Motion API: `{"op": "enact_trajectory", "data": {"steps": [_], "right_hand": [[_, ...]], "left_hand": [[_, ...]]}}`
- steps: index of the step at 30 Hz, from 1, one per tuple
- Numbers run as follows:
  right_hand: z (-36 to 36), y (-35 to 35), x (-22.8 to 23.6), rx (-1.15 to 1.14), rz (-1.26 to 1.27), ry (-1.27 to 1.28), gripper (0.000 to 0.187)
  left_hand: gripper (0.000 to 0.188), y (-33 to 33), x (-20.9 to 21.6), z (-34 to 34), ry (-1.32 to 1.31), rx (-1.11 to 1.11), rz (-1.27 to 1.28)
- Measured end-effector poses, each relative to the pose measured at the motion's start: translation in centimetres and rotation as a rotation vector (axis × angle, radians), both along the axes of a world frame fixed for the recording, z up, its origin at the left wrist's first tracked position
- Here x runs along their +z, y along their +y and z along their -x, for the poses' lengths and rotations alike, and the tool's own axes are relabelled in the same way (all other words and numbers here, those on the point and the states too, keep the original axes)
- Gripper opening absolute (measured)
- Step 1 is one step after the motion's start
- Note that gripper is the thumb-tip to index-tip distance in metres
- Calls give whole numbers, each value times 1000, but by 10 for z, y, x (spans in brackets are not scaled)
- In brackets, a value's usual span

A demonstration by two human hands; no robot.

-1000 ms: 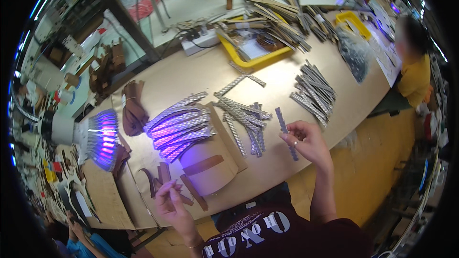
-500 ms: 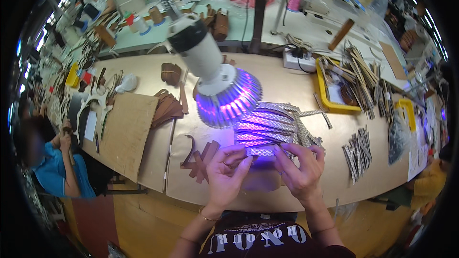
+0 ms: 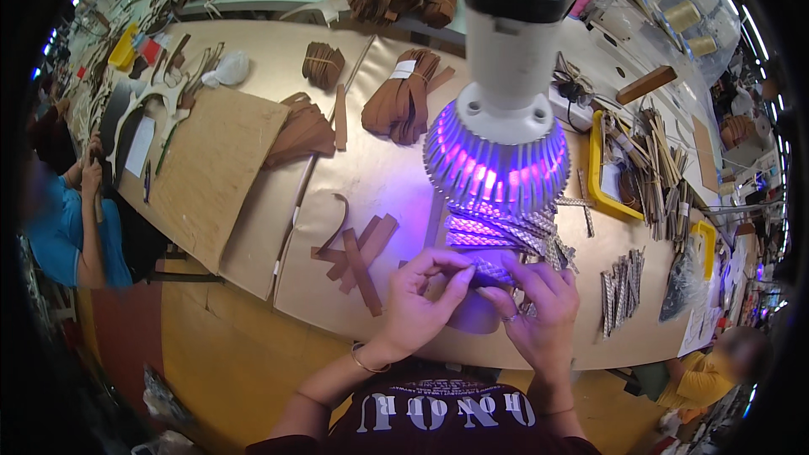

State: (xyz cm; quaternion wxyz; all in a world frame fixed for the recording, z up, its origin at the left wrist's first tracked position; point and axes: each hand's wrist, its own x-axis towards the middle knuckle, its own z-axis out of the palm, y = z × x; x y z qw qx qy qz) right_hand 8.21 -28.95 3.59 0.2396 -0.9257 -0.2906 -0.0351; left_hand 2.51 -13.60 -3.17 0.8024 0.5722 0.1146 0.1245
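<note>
Between my hands is a short strip with a pale, scale-like pattern [image 3: 492,271], lit violet by the lamp. My left hand [image 3: 425,299] pinches its left end between thumb and fingers. On its other end, my right hand [image 3: 543,303] has closed its fingertips, which partly hide it. More patterned strips [image 3: 476,232] lie side by side just beyond my fingers, beneath a lamp [image 3: 497,160] with a ribbed metal head that covers part of them. Loose brown strips [image 3: 358,261] cross one another left of my left hand.
Brown strip bundles [image 3: 403,101] lie at the back. A board [image 3: 215,164] rests at left; a yellow tray [image 3: 602,177] and a pile of patterned strips [image 3: 624,291] are at right. People in blue [image 3: 63,232] and yellow [image 3: 708,371] sit at either side.
My view has shifted, so the lamp appears farther right and the brown bundle behind it shows. The strip in my fingers now looks tilted and bunched between them, with my hands closer together.
</note>
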Motion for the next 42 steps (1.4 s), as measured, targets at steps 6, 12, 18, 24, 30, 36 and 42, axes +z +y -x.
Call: {"op": "enact_trajectory", "data": {"steps": [6,12,18,24,30,36,42], "right_hand": [[5,0,-1,-87,-207,356,18],[10,11,-9,-91,-316,506,13],[4,7,-13,-56,-294,579,13],[5,7,-18,-67,-346,554,13],[5,7,-20,-100,-361,603,14],[5,10,-18,-118,-374,605,14],[7,12,-18,-143,-396,572,13]], "left_hand": [[27,-5,-22,16,199,120,-328],[21,-11,-31,19,107,131,-296],[23,-6,-30,23,64,62,31],[37,3,-24,25,155,-21,464],[40,4,-21,24,146,-28,502],[42,4,-16,24,163,-36,449],[42,5,-13,24,168,-45,416]]}}
